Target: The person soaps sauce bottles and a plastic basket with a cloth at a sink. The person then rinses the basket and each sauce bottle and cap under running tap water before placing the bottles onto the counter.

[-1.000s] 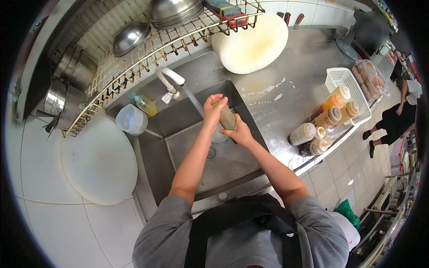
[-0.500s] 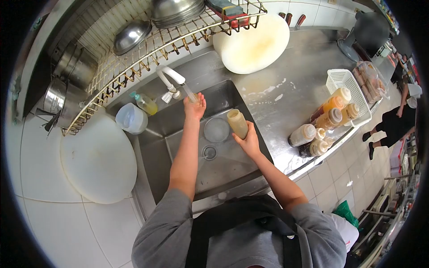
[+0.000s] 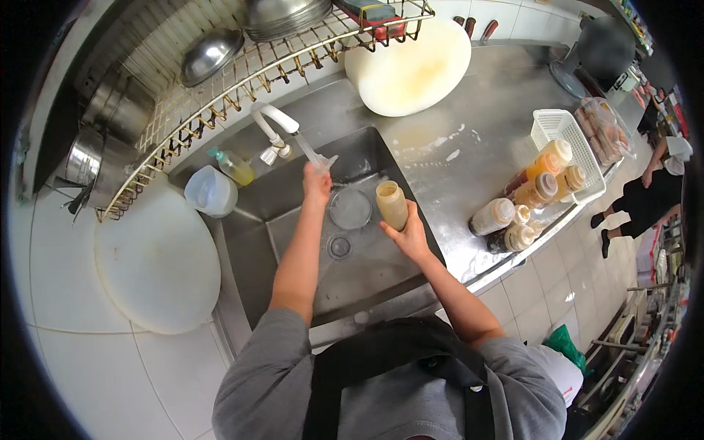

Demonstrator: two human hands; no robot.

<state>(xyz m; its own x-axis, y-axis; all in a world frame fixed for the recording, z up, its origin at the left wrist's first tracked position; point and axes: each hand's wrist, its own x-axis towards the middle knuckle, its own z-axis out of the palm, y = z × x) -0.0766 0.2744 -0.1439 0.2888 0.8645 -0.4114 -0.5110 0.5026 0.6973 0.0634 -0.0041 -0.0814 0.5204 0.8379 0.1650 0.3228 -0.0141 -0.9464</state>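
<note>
Under the running faucet (image 3: 282, 121), my left hand (image 3: 316, 185) is raised over the sink with its fingers curled together. Water splashes over the fingertips, and a pale, pointed shape shows there; whether it is an object or splashing water I cannot make out. My right hand (image 3: 409, 233) is wrapped round a squeeze bottle (image 3: 391, 207) with a cloudy, yellowish wall. The bottle has no cap and tilts slightly, its mouth facing up. Below both hands is the steel sink (image 3: 275, 246), and a round, translucent disc (image 3: 350, 210) lies on its bottom near the drain (image 3: 339, 247).
Several sauce bottles (image 3: 534, 189) stand on the right counter by a white basket (image 3: 565, 125). A round cutting board (image 3: 411, 70) leans at the back. Left are a plastic jug (image 3: 210, 191), a soap bottle (image 3: 235, 168) and another board (image 3: 158, 257). A wire rack (image 3: 271, 77) hangs above.
My left hand has turned from palm up to curled under the stream, and the water now splashes off the fingers. My right hand still holds the bottle in nearly the same place.
</note>
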